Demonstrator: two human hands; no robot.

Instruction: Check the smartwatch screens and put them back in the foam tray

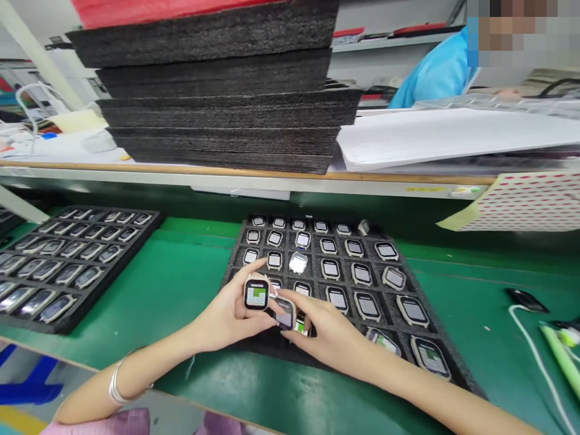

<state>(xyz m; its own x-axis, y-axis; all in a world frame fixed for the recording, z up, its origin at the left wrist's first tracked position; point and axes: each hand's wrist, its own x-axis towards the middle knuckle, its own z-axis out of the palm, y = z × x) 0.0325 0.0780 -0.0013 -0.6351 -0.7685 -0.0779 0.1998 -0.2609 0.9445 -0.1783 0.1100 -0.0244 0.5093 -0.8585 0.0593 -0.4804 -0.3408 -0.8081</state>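
My left hand [233, 305] is closed around a square smartwatch [256, 294] without a strap, its lit screen showing green and white. Right beside it, my right hand [324, 323] grips a second smartwatch [285, 312] by its edges, its screen mostly dark. Fingertips of both hands meet near this second watch. Another lit screen shows under my right fingers; whether it is held or lies in the tray I cannot tell. Beneath both hands lies a black foam tray [312, 251] with several rows of watch bodies in its pockets, most with screens lit.
Another foam tray [86, 284] of watches with dark screens lies at the left on the green table [149, 290]. Stacked black foam sheets [217, 90] and white sheets [453, 136] load the shelf above. A white cable [534, 344] runs along the right. Across the shelf is a person in blue [435, 72].
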